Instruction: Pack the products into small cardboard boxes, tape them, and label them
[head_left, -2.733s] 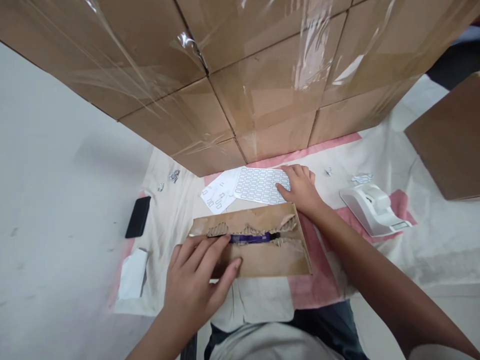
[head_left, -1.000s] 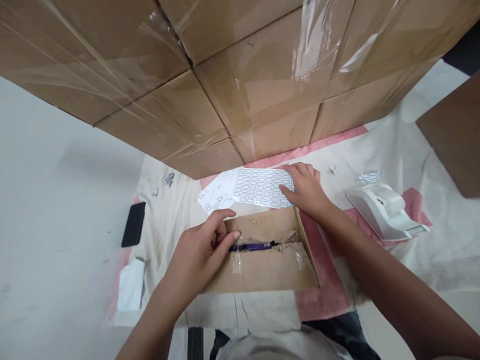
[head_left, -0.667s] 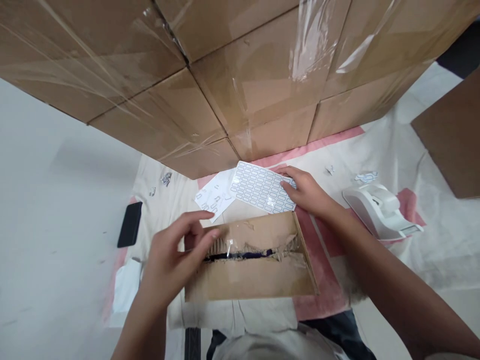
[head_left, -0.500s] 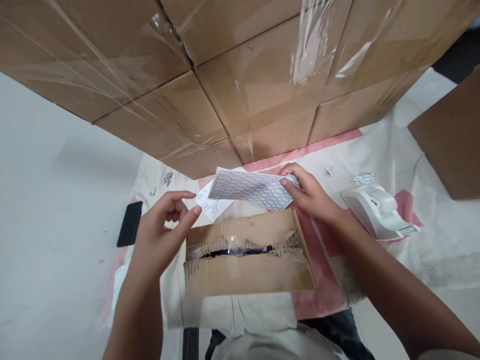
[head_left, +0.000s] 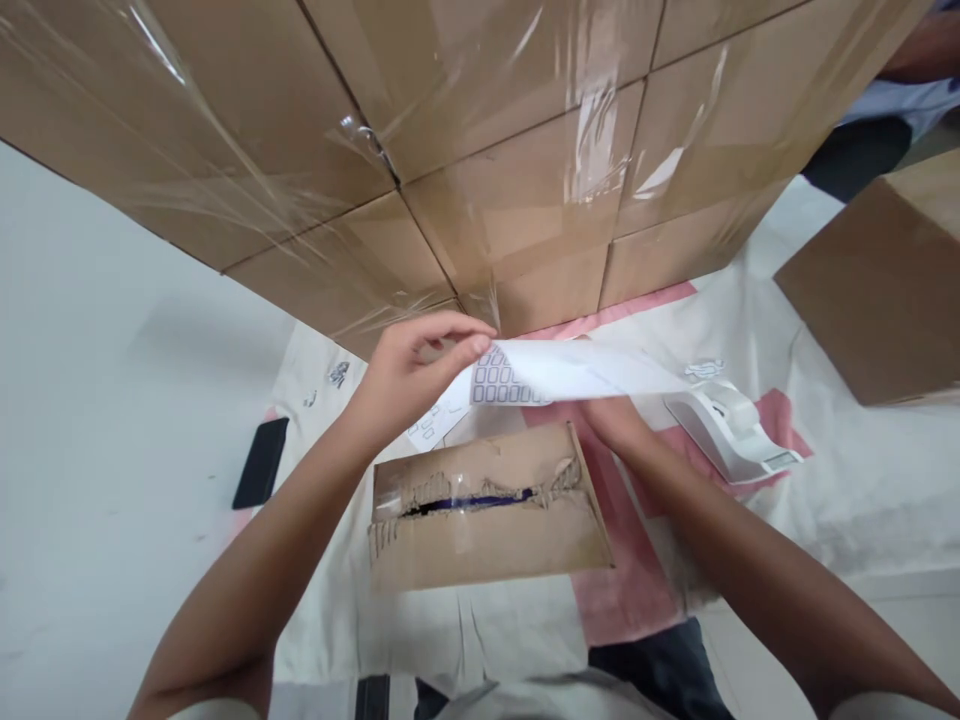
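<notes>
My left hand [head_left: 420,375] pinches the edge of a label sheet [head_left: 570,372] printed with rows of small outlined shapes. Its white back is folded over towards the right and looks blurred. Most of my right hand [head_left: 611,415] is hidden behind this paper, on the sheet's right part. Below the sheet, a second white sheet [head_left: 442,415] with a few outlined shapes lies partly covered. Nearest to me is a cardboard box [head_left: 487,545], its top torn along a ragged slit that shows something dark purple inside.
Stacked cartons [head_left: 525,200] in clear film rise at the back. A white tape dispenser [head_left: 735,430] stands at right, with a brown box [head_left: 877,300] beyond. A black phone-like object [head_left: 261,462] lies at left. Part of another person [head_left: 930,50] shows at upper right.
My left hand has moved right and up and closed on the label sheet's edge. The sheet has turned over partly, showing its white back. The view has shifted slightly.
</notes>
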